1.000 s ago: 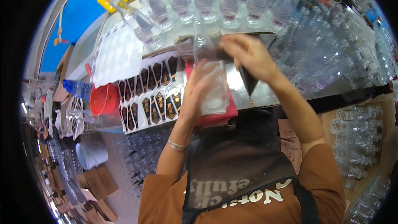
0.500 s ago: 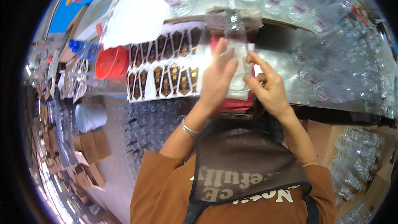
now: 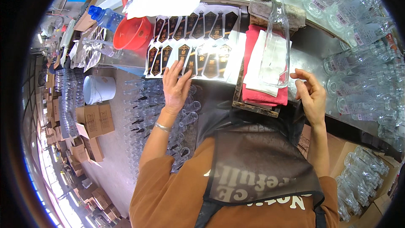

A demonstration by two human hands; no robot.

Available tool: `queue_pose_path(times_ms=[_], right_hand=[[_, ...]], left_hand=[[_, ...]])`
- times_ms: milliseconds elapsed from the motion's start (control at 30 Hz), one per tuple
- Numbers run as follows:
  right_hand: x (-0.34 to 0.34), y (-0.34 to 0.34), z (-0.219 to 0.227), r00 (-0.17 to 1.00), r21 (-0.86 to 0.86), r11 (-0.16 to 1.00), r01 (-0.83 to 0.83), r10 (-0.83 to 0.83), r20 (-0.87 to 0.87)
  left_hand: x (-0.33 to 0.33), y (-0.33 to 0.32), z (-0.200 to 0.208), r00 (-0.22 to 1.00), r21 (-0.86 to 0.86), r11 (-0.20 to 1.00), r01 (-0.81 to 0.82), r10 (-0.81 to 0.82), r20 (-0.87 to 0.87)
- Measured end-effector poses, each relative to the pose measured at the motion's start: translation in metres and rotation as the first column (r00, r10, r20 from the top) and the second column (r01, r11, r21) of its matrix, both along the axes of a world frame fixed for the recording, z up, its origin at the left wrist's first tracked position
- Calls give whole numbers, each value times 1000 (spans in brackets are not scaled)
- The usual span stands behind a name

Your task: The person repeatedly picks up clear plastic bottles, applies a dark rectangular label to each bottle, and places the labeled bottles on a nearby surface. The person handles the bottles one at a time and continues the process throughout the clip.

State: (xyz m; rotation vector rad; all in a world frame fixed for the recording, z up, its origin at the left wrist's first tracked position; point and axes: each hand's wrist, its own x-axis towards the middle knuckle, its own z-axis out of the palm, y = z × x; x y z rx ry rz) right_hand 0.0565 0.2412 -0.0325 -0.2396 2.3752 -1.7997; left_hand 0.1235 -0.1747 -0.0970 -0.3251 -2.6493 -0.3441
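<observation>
A clear glass bottle lies on a folded white cloth over a red towel, its neck resting on a rolled grey-brown cloth at the far end. My left hand is open, fingers spread over the near edge of a sheet of black, necktie-shaped labels with gold print. Its fingertips overlap a lower-row label; whether one is pinched cannot be seen. Just right of the bottle's base, my right hand is empty, with bent fingers and the thumb apart from the index finger.
Many clear bottles crowd the table's right and far sides. Left of the labels are a red basin and a blue-capped bottle. More bottles stand on the floor, near a white bucket. A carton of bottles is at lower right.
My left hand has left the bottle and moved left to the label sheet. My right hand has drawn back a little to the right. The bottle stays lying on the cloth.
</observation>
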Motion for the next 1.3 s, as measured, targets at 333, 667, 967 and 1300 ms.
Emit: queue_pose_path(times_ms=[333, 667, 967, 1300], right_hand=[[-6, 12, 0, 993, -104, 991, 87, -79, 86], [-23, 11, 7, 998, -20, 1000, 6, -5, 59], [-57, -24, 30, 998, -103, 994, -22, 28, 49], [-49, -28, 32, 992, -20, 994, -110, 111, 54]], left_hand=[[-75, 83, 92, 951, 972, 145, -187, -222, 216], [-107, 185, 129, 872, 189, 855, 483, -489, -15], [-128, 177, 118, 900, 550, 773, 317, -428, 83], [-126, 177, 96, 882, 559, 765, 321, -456, 118]])
